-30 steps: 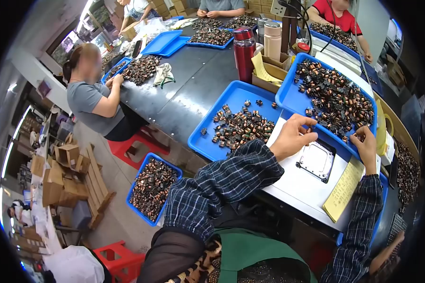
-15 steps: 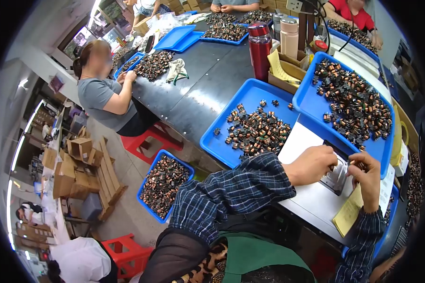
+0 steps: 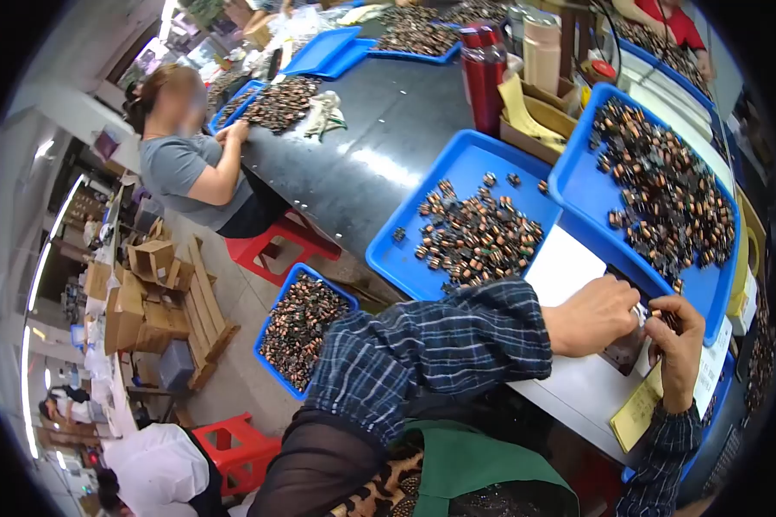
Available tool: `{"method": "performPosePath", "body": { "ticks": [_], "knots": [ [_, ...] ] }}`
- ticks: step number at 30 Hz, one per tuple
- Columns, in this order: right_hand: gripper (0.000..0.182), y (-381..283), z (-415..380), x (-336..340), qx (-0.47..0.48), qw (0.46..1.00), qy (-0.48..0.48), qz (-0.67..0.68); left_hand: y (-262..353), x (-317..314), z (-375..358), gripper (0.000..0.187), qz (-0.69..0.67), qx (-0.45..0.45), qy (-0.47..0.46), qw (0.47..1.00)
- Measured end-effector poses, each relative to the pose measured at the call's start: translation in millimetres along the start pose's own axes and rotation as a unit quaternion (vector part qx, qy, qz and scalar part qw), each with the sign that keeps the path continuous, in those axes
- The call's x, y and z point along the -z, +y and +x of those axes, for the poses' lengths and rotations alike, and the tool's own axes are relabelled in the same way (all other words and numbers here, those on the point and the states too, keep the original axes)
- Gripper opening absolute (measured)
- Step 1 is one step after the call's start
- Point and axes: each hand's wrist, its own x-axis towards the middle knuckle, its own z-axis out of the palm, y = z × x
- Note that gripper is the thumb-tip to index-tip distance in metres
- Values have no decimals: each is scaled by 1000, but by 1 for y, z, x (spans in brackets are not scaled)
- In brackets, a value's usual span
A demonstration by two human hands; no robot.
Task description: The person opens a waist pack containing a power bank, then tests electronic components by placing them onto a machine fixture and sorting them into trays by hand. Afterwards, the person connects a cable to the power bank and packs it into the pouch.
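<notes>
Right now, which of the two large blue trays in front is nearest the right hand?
The tray on the right; its near corner comes beside the right hand, while the other tray sits beyond the left sleeve.

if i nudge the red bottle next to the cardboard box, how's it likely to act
The red bottle would probably tip if pushed near its top, being tall, narrow and upright beside the cardboard box. Its rounded sides suggest it could roll once down. The glossy body looks rigid, perhaps slightly slippery.
</notes>
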Motion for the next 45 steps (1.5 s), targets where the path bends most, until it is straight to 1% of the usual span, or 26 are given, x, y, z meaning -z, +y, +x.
{"method": "performPosePath", "body": {
  "ticks": [4, 6, 7, 8, 9, 10, 11, 12, 13, 14, 15, 19, 22, 25, 27, 31, 33, 34, 35, 36, 37, 39, 41, 42, 44, 45],
  "knots": [
    [24, 5, 5, 0, 30, 999, 10, 16, 2, -7, -2, 4, 59, -18, 27, 998],
    [25, -7, 0, 1, -18, 1000, 13, -22, -1, -5, -2, 4, 20, -9, 65, 998],
    [25, -3, 2, 4, 13, 998, 9, -64, 1, -9, 1, 4, -34, 0, 96, 995],
    [26, -1, 2, -1, 38, 995, 37, -89, -2, -9, 0, 6, -99, -38, 134, 985],
    [28, -1, 1, -5, 87, 991, 41, -98, -13, -16, -3, 11, -45, -58, 98, 993],
    [26, -1, 0, -4, 116, 988, 31, -99, -10, -11, -6, 18, -92, -25, 102, 990],
    [24, -6, -2, -3, 83, 989, 22, -118, -6, -1, -4, 21, -121, -7, 104, 987],
    [22, -4, -1, -1, 107, 983, 15, -149, -4, 8, -7, 25, -97, 30, 98, 990],
    [19, -2, -1, -2, 139, 978, 16, -154, 3, 20, -10, 30, -141, 90, 113, 979],
    [18, 8, 3, -2, 198, 961, 24, -190, 0, 31, -17, 33, -139, 99, 151, 974],
    [17, 14, 4, 0, 261, 939, 24, -223, 6, 43, -22, 32, -94, 168, 167, 967],
    [15, 20, 4, -8, 304, 910, -16, -281, -37, 64, -82, 22, -30, 281, 283, 916],
    [13, 23, 5, -17, 327, 880, -30, -342, -65, 64, -118, 23, 7, 323, 265, 908],
    [11, 26, 8, -24, 316, 866, -35, -387, -64, 67, -109, 26, -13, 376, 230, 898],
    [10, 22, 7, -27, 301, 862, -39, -407, -56, 73, -73, 24, 68, 252, 240, 935],
    [13, 22, 11, -24, 312, 859, -38, -403, -66, 57, -12, 21, 24, 153, 208, 966],
    [17, 22, 13, -16, 330, 891, -37, -310, -75, 41, 11, 24, 53, 195, 178, 963],
    [14, 23, 18, -10, 326, 921, -22, -212, -78, 33, 19, 25, 92, 220, 157, 958],
    [15, -9, 3, -2, 72, 992, -31, -101, -79, 27, 26, 27, 130, 245, 136, 951],
    [17, -5, 6, 12, 71, 997, -7, 36, -74, 27, 31, 25, 165, 280, 91, 941],
    [20, -2, 11, 25, 69, 982, 17, 173, -72, 28, 32, 25, 163, 278, 96, 942],
    [21, -8, 11, 32, 126, 947, 53, 291, -70, 30, 31, 24, 160, 253, 76, 951],
    [19, -4, 21, 44, 118, 947, 71, 289, -67, 30, 31, 21, 111, 259, 83, 956],
    [19, 2, 28, 49, 110, 974, 89, 175, -66, 30, 32, 18, 64, 264, 90, 958],
    [20, 4, 39, 56, 89, 989, 112, -47, -67, 25, 32, 15, 14, 271, 96, 958],
    [20, 4, 46, 57, 86, 989, 111, -47, -69, 20, 30, 14, -45, 240, 189, 951]
  ]
}}
